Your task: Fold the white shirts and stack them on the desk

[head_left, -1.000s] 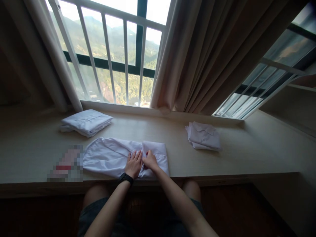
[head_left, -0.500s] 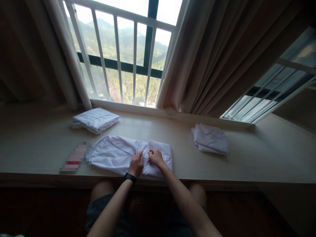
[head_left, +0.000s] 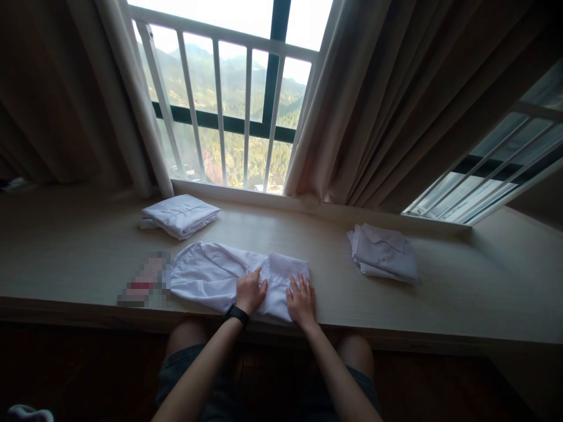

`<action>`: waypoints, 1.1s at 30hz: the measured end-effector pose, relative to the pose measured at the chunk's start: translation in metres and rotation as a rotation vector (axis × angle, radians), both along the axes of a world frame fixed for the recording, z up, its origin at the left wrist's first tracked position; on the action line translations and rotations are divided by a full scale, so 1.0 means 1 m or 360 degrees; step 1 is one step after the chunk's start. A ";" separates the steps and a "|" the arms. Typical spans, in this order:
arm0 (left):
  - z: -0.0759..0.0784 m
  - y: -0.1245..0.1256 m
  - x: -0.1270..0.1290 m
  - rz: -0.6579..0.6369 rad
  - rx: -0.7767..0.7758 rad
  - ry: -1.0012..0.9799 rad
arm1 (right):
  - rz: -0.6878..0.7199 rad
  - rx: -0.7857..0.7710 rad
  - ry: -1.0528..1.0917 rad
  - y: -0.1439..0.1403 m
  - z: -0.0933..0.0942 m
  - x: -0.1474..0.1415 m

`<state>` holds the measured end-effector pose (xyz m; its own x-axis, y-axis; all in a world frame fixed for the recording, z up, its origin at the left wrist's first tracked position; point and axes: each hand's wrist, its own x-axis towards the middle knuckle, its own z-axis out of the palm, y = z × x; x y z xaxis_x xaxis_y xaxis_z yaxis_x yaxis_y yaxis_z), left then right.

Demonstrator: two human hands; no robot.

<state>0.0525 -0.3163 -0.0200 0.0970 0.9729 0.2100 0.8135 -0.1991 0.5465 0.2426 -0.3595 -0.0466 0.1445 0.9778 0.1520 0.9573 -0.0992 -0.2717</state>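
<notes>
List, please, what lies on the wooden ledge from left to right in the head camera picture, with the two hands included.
Blurred patch → folded white stack → long white garment → left hand, resting on the garment → right hand, flat on the garment's folded end → loosely folded white pile.

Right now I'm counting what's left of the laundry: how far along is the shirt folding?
One folded white garment sits at the back left. In hand: the left hand and right hand press flat on a white shirt, folded at its right end, its left part spread out. A rumpled white garment at the right looks unfolded, so it seems left.
</notes>
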 end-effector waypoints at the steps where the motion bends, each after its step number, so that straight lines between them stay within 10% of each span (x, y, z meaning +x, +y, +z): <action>1: 0.003 0.003 0.004 -0.0001 -0.0109 -0.0040 | 0.0004 -0.0033 -0.0020 -0.002 -0.004 -0.001; 17: 0.010 0.030 0.043 -0.0124 -0.0241 -0.0259 | -0.0013 -0.0055 -0.0018 -0.005 -0.006 0.000; 33: -0.010 0.041 0.001 -0.0276 -0.0199 -0.0135 | 0.0154 -0.0095 -0.0054 -0.014 -0.002 -0.020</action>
<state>0.0533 -0.2752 -0.0297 0.2522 0.9621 0.1034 0.7229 -0.2584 0.6408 0.2230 -0.3738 -0.0484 0.0448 0.9943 0.0964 0.9717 -0.0209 -0.2354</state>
